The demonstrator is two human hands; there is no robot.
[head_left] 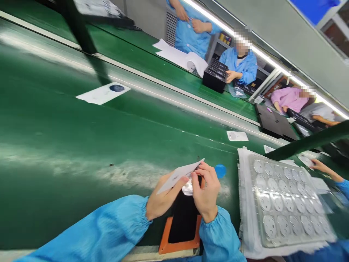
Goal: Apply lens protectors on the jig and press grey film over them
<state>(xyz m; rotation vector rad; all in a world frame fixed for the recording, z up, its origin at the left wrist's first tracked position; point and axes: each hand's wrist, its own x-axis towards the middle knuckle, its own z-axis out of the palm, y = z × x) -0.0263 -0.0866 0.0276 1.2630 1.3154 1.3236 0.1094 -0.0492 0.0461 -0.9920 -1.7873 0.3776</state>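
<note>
Holding a white rectangular backing sheet [180, 174] just above the black slab in its orange frame [182, 233], the left hand [160, 200] has its fingers closed along the sheet's lower edge, so the paper's long axis slants from lower left up to a pointed corner at upper right, away from the person. Just right of it, directly over the slab's far end, the right hand [205, 191] pinches a small silvery round sticker [188, 188] between thumb and fingertips, the disc facing the camera. By my reading the disc is partly lifted from the sheet and not yet laid on the slab, so the placing remains. A blue round tab [220, 170] lies on the green conveyor belt [68, 145] right of the slab. Further right sits a clear plastic tray of round silvery discs [286, 203], apparently full.
</note>
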